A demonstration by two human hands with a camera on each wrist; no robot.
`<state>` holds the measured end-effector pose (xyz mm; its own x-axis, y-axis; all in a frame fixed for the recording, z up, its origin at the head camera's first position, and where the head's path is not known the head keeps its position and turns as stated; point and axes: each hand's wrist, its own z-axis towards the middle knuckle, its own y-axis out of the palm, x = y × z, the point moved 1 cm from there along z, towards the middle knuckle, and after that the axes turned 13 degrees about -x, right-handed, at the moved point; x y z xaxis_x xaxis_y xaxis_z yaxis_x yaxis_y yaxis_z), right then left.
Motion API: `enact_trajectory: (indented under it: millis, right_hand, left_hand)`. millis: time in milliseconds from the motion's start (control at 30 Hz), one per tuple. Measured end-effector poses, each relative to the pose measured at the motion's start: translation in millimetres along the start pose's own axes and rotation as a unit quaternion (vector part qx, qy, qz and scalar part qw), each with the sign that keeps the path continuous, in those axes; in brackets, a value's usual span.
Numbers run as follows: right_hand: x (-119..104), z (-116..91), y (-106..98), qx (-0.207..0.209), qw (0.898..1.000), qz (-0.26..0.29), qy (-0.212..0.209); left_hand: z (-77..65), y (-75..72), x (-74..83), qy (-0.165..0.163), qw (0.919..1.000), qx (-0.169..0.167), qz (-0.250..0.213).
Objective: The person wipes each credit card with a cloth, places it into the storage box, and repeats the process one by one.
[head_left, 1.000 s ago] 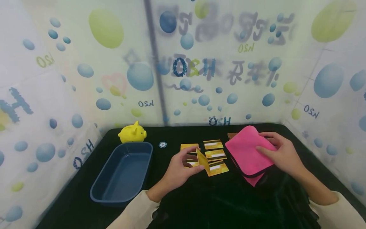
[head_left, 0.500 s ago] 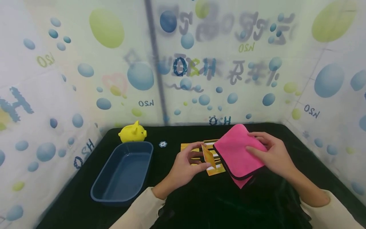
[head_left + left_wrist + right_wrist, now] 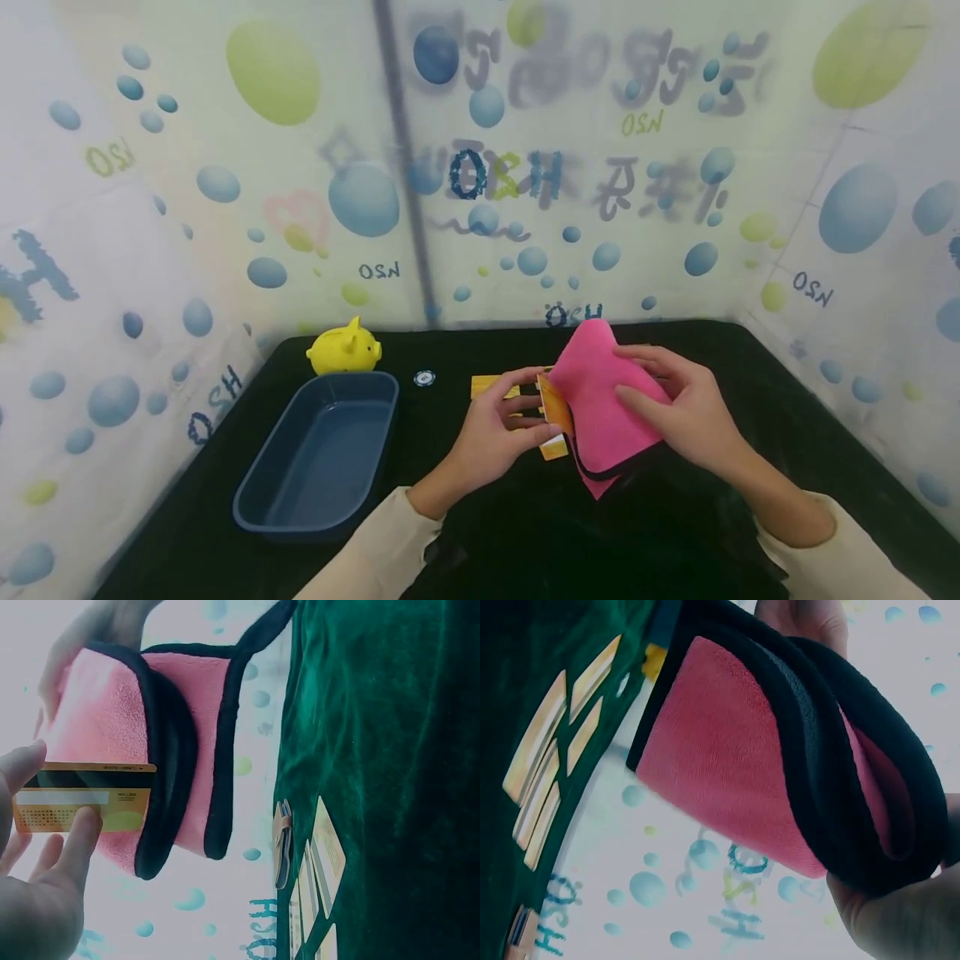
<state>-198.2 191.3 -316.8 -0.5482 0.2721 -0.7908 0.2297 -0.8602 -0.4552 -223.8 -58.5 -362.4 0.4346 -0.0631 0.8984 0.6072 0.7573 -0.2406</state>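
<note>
The left hand point(image 3: 495, 429) pinched a card point(image 3: 553, 402) between thumb and fingers; the right hand point(image 3: 693, 408) gripped a folded cloth point(image 3: 588, 392). Both things were held above the table point(image 3: 783, 392), the card at the cloth's side; contact was unclear. The card was probably light, stiff and slippery, best taken by opposite edges; the cloth, soft and limp, by its folds.

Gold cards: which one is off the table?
The card pinched in the left hand, held up by the pink cloth. The other visible cards lie on the table.
</note>
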Motion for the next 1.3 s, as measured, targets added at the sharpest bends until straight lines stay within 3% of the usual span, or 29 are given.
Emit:
enact_trajectory:
  millis: [500, 867, 1300]
  right_hand:
    - [-11, 6, 22, -0.034, 0.998, 0.027, -0.041]
    - [-8, 8, 30, -0.059, 0.995, 0.042, -0.067]
    - [-2, 8, 30, -0.050, 0.996, 0.031, -0.061]
  left_hand:
    - [-2.1, 4.3, 3.8, 0.061, 0.9980, -0.003, 0.016]
    - [-4.3, 7.7, 5.8, 0.084, 0.9962, 0.006, 0.023]
    - [-8.5, 9.8, 6.0, 0.092, 0.9957, 0.007, 0.005]
